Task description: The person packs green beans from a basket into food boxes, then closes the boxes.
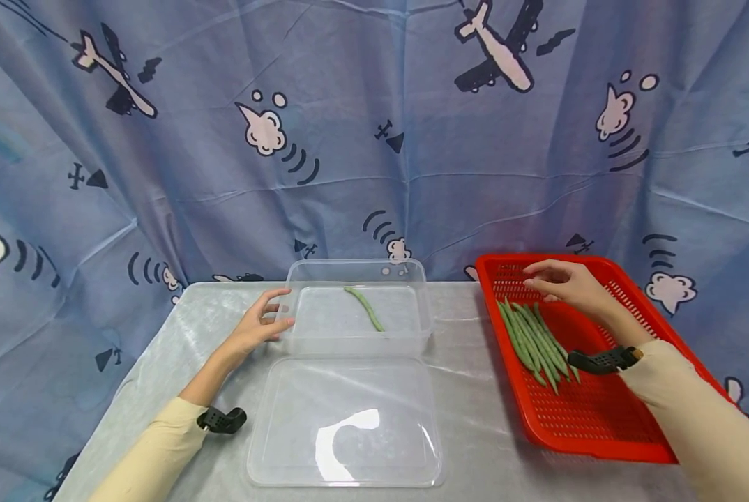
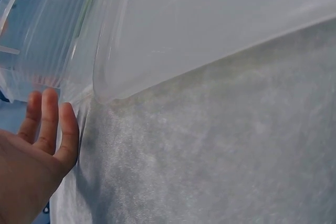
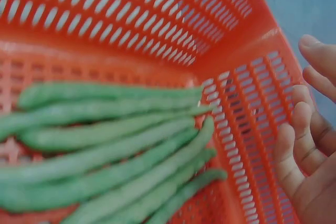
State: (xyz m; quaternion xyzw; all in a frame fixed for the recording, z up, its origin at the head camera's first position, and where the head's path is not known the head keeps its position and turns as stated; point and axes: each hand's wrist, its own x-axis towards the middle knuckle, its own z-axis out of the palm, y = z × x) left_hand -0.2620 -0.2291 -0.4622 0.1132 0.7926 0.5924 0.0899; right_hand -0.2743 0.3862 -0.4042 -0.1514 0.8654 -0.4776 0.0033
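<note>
A single green bean lies inside the clear plastic container at the back of the table. My left hand is at that container's left side, fingers relaxed with the fingertips at its wall; whether they touch it I cannot tell. Over the far part of the red basket hovers my right hand, its fingers loosely bent and nothing between them. Below it, several green beans lie side by side on the basket floor. In the right wrist view the beans appear close up, apart from the fingers.
A clear lid lies flat in front of the container, reflecting light. Both rest on a table with a pale cloth. Behind hangs a blue curtain with airplane prints, close to the table's back edge.
</note>
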